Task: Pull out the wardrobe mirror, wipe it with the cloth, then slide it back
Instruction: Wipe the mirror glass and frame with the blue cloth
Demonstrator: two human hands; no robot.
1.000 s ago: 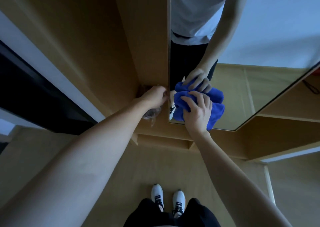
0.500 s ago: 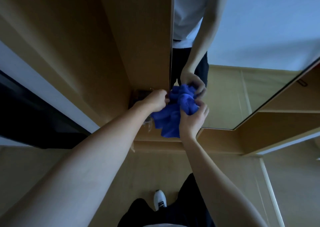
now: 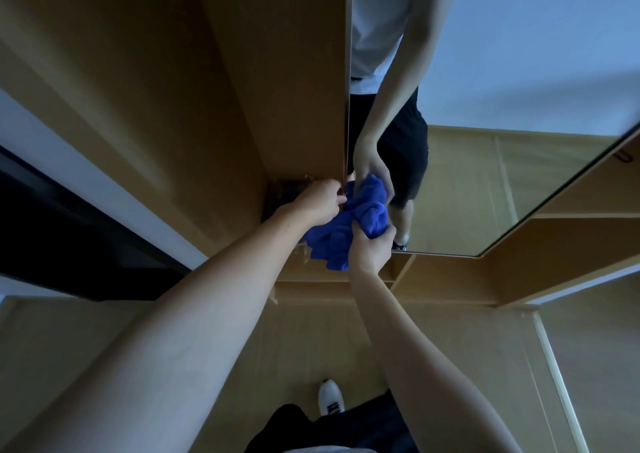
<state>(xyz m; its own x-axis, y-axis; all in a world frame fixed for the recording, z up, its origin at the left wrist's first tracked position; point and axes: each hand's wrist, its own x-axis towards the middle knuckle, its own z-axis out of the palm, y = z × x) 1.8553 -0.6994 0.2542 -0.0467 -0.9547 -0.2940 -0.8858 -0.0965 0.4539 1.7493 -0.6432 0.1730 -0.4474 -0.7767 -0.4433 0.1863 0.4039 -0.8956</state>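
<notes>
At the mirror's (image 3: pixel 485 106) lower left corner, the right hand (image 3: pixel 369 251) grasps the bunched blue cloth (image 3: pixel 349 224), held just in front of the glass. Left hand (image 3: pixel 320 201), fingers curled, grips the mirror's left edge beside the wardrobe panel (image 3: pixel 277 71).

Pale wooden floor (image 3: pixel 329 341) runs underfoot, a white sneaker (image 3: pixel 331 397) planted on it. A tall wooden panel (image 3: pixel 277 71) rises ahead, open wooden shelves (image 3: pixel 554 244) stand at the right, and a dark opening (image 3: pixel 52 238) with a white frame (image 3: pixel 86 161) is at the left.
</notes>
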